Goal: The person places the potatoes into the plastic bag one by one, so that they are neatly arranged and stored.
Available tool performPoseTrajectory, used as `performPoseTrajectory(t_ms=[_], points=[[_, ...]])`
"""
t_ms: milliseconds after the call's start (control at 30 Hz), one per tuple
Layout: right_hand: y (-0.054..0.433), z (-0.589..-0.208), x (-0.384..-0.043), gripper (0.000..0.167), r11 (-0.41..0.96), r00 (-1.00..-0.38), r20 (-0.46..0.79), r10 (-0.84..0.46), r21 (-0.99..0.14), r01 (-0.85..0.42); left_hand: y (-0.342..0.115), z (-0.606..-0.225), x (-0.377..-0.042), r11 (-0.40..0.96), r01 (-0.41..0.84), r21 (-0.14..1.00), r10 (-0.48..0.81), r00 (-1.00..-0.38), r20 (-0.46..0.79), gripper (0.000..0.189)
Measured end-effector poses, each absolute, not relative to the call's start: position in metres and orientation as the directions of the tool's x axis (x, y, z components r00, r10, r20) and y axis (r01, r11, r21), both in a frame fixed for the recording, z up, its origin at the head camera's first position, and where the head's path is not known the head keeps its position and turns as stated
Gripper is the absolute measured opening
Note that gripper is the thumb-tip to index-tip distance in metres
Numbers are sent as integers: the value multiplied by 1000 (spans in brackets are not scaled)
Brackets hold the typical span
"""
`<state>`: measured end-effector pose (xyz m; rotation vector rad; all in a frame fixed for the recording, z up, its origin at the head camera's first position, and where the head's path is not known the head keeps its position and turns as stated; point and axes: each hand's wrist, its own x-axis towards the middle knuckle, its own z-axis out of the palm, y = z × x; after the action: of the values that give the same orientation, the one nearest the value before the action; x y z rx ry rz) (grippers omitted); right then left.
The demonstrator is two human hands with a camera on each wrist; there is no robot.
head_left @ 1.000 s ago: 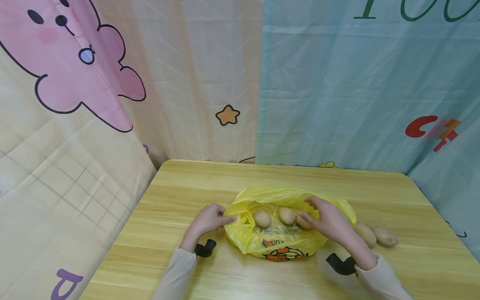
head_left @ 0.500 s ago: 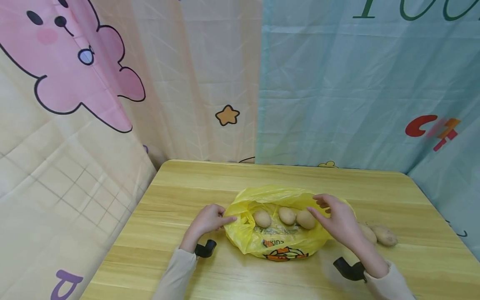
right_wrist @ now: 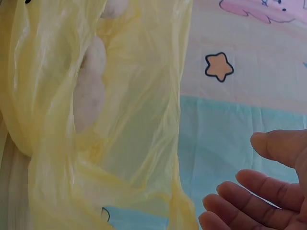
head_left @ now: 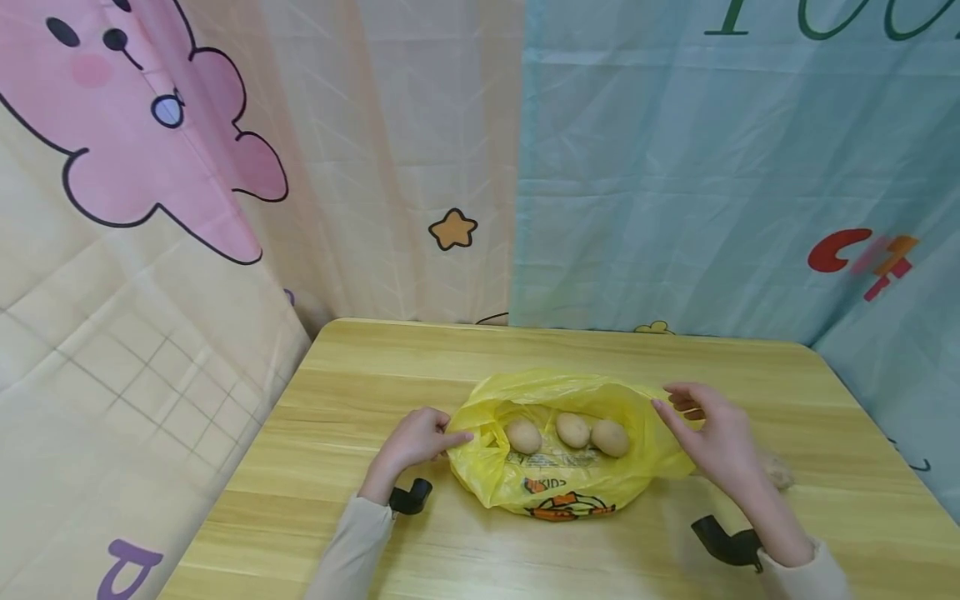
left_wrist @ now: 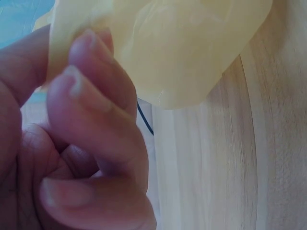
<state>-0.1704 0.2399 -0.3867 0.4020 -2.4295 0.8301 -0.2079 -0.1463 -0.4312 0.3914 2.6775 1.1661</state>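
A shiny yellow bag of thin plastic [head_left: 487, 485] lies on its side on a pale wooden counter [head_left: 375, 358], in the middle of the near half, with its mouth spread wide. Inside it sit three round, light brown potatoes: one [head_left: 523, 436] on the left, a bit apart, then one in the middle [head_left: 573, 430] and one on the right [head_left: 610, 437], very close together. The front of the bag has an orange picture with black lines [head_left: 568, 507]. Of the person's two hands, the left hand [head_left: 416, 437] pinches the bag's left edge, with the thumb on top and the other fingers bent in. The right hand [head_left: 716, 433] is just beside the bag's right edge, with its thumb spread away from its softly bent fingers, and it has hold of nothing. It is hard to tell if a fingertip touches the plastic. Another light brown potato [head_left: 780, 472] lies on the counter to the right of the bag, partly hidden behind the right wrist. Behind the counter hang a peach-coloured cloth [head_left: 405, 125] with an orange star [head_left: 453, 229] and a blue-green cloth [head_left: 660, 167].
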Motion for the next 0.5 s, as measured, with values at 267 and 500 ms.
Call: performPoseTrajectory(t_ms=[267,500], points=[[259,-384,-169,20,782,-797,604,-16,-490,-386,-147,-431,-209,655,158,739,314,-946,-77,33],[276,-384,-165,23,798,-806,592,-1,-486,-357,-147,-431,-208,655,155,740,315,-946,-81,32]])
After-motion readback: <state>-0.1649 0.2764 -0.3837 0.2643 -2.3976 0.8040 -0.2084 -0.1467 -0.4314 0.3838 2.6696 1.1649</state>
